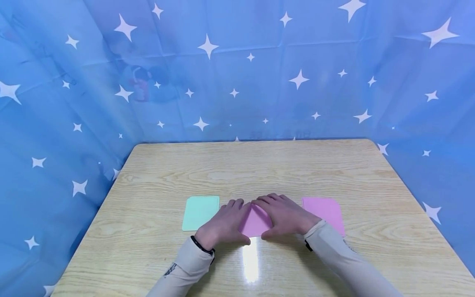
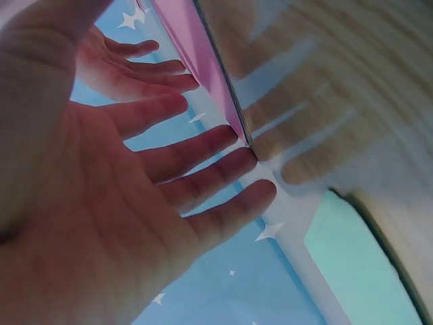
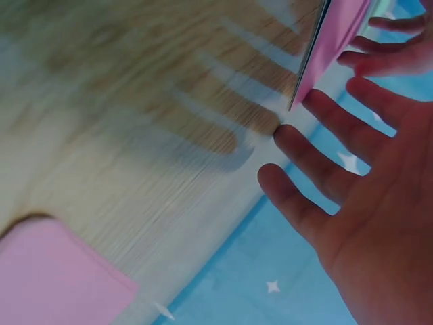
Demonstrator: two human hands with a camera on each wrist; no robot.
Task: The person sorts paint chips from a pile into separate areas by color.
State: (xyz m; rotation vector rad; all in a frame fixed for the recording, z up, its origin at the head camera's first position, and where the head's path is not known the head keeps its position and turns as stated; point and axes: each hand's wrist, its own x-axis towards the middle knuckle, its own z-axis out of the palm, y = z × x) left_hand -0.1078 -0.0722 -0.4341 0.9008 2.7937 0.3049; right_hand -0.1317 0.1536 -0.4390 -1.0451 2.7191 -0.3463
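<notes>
Between my two hands a pink square card [image 1: 255, 222] lies on the table, partly covered by the fingers; other sheets seem to lie under it, since its edge shows darker layers in the wrist views. My left hand [image 1: 227, 222] spreads over its left side, fingertips right at the card's edge [image 2: 215, 81]. From the other side my right hand [image 1: 283, 215] reaches over with straight, parted fingers, their tips close to the card's corner [image 3: 331, 51]. Both thumbs rest near the front edge. Neither hand curls round anything.
Left of the hands lies a mint green square card stack [image 1: 200, 213]. Another pink card stack [image 1: 326, 212] sits to the right, partly behind the right wrist. The wooden table [image 1: 252, 165] has rounded far corners, and a blue curtain [image 1: 252, 82] with white stars surrounds it.
</notes>
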